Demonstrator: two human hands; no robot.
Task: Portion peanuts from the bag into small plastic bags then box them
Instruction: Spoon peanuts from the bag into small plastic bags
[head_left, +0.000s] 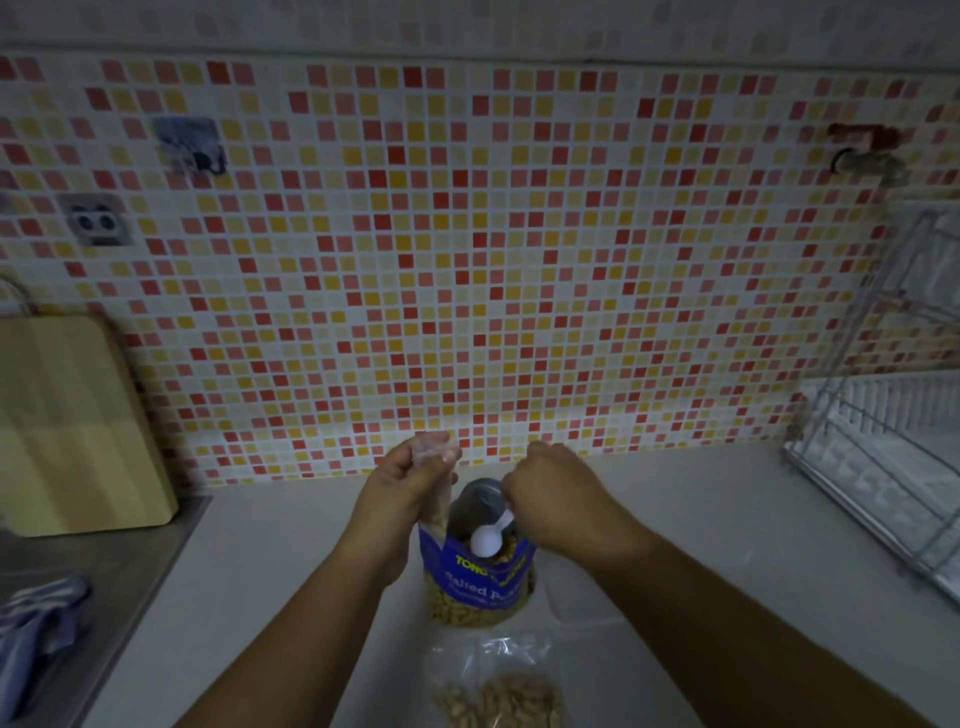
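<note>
Left hand (400, 483): fingers curled, pinching the top of a small bag (432, 448) and holding it up just left of the peanut bag's mouth.
Right hand (556, 499): fingers closed round the handle of a white scoop (488, 543), whose bowl hangs in the open top of the peanut bag.
Peanut bag (483, 587): stands upright mid-counter, nearer the front edge than the tiled wall, with its top open and its lower half full of nuts.
Filled bag (498, 688): lies flat at the front edge of the counter (675, 519), just in front of the peanut bag, with nuts inside.
Box (584, 605): a faint clear shape just right of the peanut bag may be the box, but it is too dim to tell.
Small bag, handling: probably thin, limp, slick film that collapses unless its mouth is held open. It is best pinched at the rim with one side pulled away, and supported underneath once it holds weight.
Peanut bag, handling: soft-sided and likely bottom-heavy, so it should stand steadily. A scoop pushing on the rim could still tip it or fold the top over.
Scoop, handling: light, rigid plastic, held by its short handle. It needs to stay level, because loose nuts roll off easily.
Filled bag, handling: lumpy and floppy, so it is best lifted by the sealed top or cupped from below.
</note>
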